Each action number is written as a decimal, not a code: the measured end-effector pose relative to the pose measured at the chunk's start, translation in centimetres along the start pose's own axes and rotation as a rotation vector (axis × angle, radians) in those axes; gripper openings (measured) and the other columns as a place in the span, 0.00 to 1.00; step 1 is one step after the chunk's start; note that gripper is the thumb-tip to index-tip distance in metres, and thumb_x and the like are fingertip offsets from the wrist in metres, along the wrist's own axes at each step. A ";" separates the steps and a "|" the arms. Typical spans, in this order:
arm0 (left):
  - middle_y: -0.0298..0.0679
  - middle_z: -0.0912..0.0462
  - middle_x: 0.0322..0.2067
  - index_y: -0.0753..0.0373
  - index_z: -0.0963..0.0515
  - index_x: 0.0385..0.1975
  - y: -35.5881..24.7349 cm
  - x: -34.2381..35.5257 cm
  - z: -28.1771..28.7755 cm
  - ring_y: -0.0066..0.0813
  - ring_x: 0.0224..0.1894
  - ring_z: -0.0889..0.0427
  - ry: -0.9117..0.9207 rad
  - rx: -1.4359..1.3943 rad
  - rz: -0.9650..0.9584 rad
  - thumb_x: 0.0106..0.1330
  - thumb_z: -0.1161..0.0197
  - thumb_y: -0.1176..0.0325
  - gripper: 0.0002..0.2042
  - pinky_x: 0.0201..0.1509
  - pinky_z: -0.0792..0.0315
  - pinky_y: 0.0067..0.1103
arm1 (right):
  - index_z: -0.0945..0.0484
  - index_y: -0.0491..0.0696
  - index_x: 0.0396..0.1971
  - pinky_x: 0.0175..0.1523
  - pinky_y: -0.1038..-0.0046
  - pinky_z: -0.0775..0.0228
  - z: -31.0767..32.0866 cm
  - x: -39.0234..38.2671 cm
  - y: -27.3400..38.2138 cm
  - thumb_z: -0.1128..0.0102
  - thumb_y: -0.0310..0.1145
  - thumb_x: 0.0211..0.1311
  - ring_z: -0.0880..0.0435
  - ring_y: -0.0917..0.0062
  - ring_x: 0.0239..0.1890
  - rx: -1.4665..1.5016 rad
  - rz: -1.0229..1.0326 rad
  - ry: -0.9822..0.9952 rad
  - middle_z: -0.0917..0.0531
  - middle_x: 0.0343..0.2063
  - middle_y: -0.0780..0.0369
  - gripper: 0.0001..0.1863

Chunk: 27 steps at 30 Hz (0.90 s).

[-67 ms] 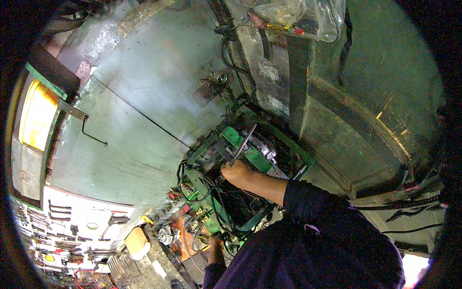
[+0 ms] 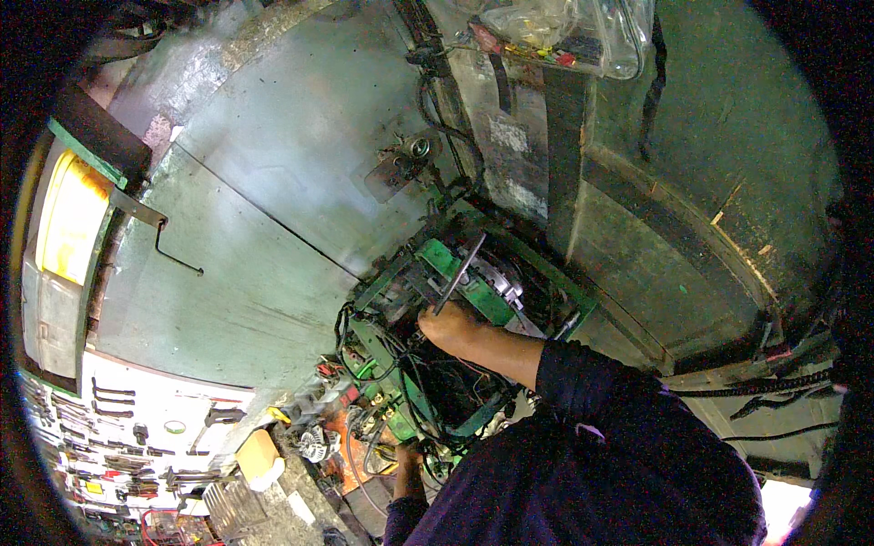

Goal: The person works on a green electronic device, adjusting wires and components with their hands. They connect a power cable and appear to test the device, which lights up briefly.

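My right hand (image 2: 443,326) reaches from the right into a green metal machine frame (image 2: 492,305). It is curled, its fingertips turned out of sight. A flat dark metal bar (image 2: 462,271) slants up from the hand, which appears closed round its lower end. Beside the bar sits a silvery round-bodied metal part (image 2: 499,280). Lower down, my left hand (image 2: 408,455) is at the bottom of a green part (image 2: 401,426) with hoses about it. Its fingers are hidden behind that part, so its grip does not show.
Dark cables (image 2: 417,382) loop across the frame. A large grey-green panel (image 2: 246,246) rises at the left, with a bent rod (image 2: 173,250) by its edge. Several tools hang on a white board (image 2: 164,409). A bench (image 2: 300,487) holds an alternator-like part (image 2: 316,444). A clear plastic bag (image 2: 583,36) hangs above.
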<state>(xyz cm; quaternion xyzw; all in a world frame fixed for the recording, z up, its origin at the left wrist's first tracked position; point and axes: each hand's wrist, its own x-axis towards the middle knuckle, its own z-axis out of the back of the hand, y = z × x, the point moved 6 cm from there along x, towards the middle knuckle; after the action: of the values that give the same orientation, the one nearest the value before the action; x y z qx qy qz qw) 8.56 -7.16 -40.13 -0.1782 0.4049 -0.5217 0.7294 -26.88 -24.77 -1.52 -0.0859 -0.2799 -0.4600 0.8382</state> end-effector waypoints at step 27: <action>0.41 0.14 0.33 0.65 0.18 0.35 1.2 1.6 -0.4 0.36 0.34 0.17 0.003 0.044 0.069 0.57 0.31 0.64 0.11 0.37 0.26 0.29 | 0.20 0.49 0.22 0.34 0.60 0.26 -0.9 0.8 -0.9 0.39 0.33 0.44 0.15 0.64 0.27 -0.032 -0.100 0.147 0.17 0.20 0.59 0.05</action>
<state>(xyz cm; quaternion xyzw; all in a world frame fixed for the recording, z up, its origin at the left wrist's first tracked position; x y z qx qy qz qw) 9.19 -8.07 -41.81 -0.1472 0.4005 -0.5054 0.7500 -26.90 -26.19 -1.95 -0.0510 -0.2143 -0.5109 0.8309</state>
